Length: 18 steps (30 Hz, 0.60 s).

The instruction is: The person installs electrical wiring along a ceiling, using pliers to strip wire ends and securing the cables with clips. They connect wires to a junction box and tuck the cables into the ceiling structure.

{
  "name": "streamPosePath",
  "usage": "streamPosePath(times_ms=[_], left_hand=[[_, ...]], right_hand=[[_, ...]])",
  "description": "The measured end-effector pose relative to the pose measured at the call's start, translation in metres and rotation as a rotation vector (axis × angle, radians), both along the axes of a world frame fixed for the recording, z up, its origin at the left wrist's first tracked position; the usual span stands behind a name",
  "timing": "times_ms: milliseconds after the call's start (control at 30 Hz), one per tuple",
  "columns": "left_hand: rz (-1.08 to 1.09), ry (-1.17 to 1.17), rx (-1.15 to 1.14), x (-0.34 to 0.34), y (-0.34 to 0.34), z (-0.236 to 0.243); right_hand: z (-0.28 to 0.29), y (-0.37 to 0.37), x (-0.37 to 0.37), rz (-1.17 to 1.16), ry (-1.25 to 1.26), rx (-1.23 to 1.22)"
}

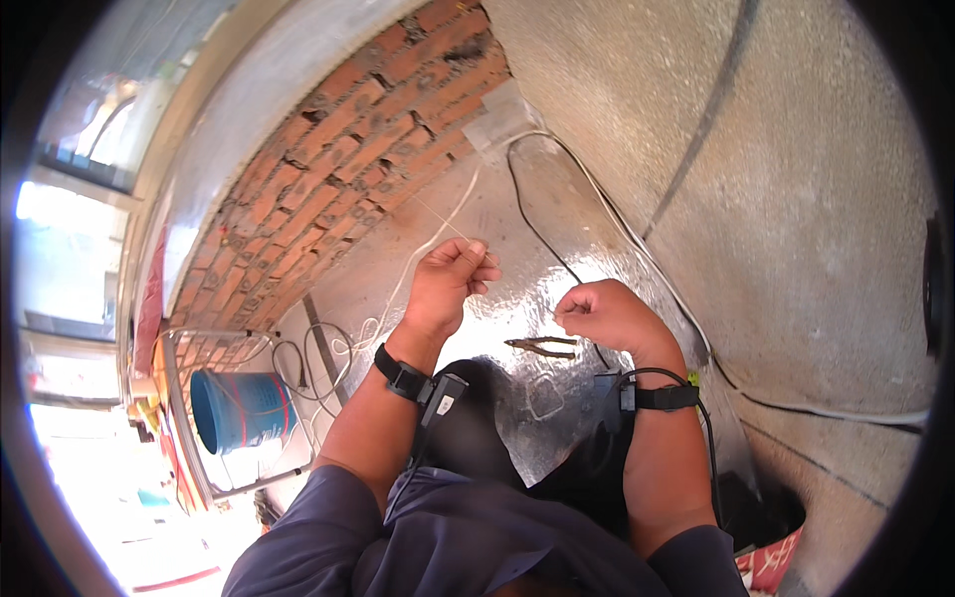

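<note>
My left hand (455,282) is raised over the shiny silver floor covering, its thumb and fingertips pinched together. A thin pale wire (434,212) runs up and to the left from that pinch. To the right, my right hand (605,314) is closed with its fingers curled; what they hold, if anything, I cannot make out. Between and below the hands lies a pair of pliers (542,346), its handles pointing right and touching neither hand. A thin loop of wire (543,400) rests on the silver sheet closer to my legs.
A blue bucket (242,410) lies on its side within a metal frame (189,438) at left. White cable (406,269) and black cable (527,214) cross the floor. A brick wall (348,149) and a concrete wall (796,199) meet ahead. A red container (774,562) stands at lower right.
</note>
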<state>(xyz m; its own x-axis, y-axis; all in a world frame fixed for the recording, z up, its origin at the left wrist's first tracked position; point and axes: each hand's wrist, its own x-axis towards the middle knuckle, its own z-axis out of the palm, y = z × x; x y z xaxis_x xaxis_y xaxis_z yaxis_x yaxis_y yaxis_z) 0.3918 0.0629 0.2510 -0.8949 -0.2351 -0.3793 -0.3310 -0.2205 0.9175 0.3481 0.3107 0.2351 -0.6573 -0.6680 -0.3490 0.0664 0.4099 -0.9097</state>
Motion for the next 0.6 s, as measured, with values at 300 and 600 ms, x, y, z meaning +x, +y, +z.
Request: streamPosePath(times_ms=[300,600], left_hand=[[0.144,-0.078,-0.145,-0.004,-0.037,0.071],[0.296,0.012,0.041,0.012,-0.105,0.066]], right_hand=[[-0.03,-0.02,-0.004,-0.063,-0.188,-0.395],[-0.032,-0.029,-0.03,-0.218,-0.581,-0.628]])
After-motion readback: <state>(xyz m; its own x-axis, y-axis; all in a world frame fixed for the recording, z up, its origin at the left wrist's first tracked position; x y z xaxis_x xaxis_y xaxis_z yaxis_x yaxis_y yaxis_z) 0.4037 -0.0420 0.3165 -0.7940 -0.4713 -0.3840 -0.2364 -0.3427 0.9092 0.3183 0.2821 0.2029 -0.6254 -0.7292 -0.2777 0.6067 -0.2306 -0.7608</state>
